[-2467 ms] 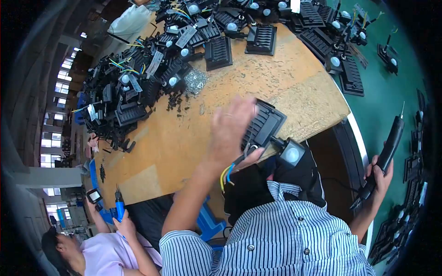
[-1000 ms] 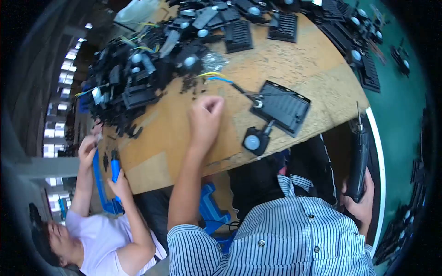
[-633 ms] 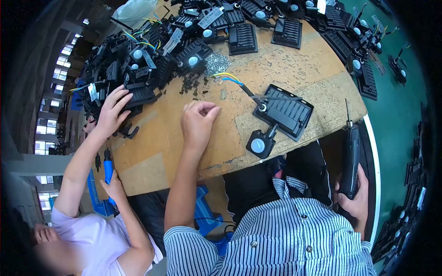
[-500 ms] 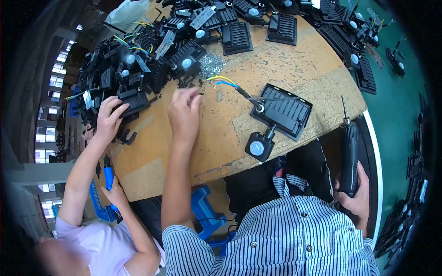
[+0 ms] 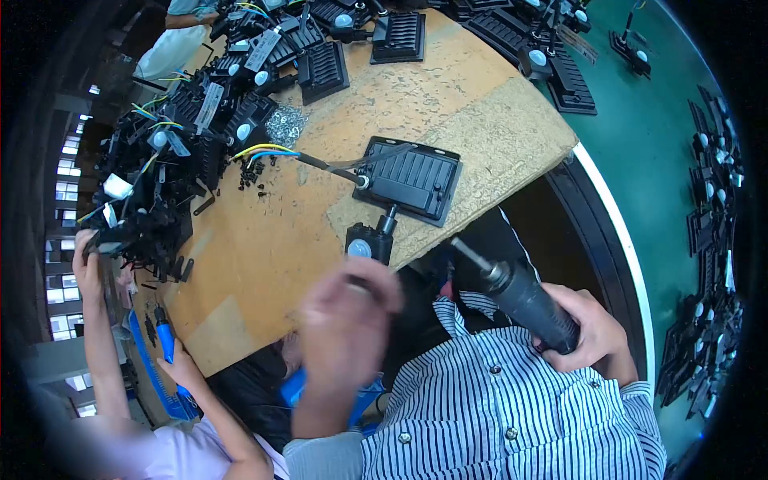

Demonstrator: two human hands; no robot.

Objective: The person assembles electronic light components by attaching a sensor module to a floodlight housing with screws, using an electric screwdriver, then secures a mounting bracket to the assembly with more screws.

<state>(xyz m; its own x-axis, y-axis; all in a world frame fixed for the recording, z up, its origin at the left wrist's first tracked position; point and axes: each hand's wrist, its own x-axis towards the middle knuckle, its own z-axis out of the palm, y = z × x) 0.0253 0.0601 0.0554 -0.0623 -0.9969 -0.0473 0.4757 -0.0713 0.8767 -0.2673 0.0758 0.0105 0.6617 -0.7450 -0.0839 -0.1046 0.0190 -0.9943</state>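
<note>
My right hand [image 5: 590, 330] is wrapped around a black electric screwdriver [image 5: 532, 306], its bit tilted up and left near the table's front edge. My left hand [image 5: 348, 308] is smeared by motion, but its fingers look curled; anything between them is too blurred to name. Just beyond it, a round white sensor head [image 5: 360, 248] hangs over the table edge, joined to a black finned floodlight [image 5: 408, 178] lying back up. From the floodlight a black cable [image 5: 328, 167] runs left to bare yellow and blue wire ends.
Small black screws [image 5: 254, 174] and a heap of silver hardware [image 5: 286, 126] lie beyond on the table [image 5: 264, 240]. Piled floodlights [image 5: 184, 104] crowd the left and back. At left, a co-worker's hand [image 5: 182, 370] holds a blue electric screwdriver [image 5: 166, 340].
My left hand has come back from beside the small screws toward my body. My right hand has raised the screwdriver and swung its bit leftward. The camera view has shifted right.
</note>
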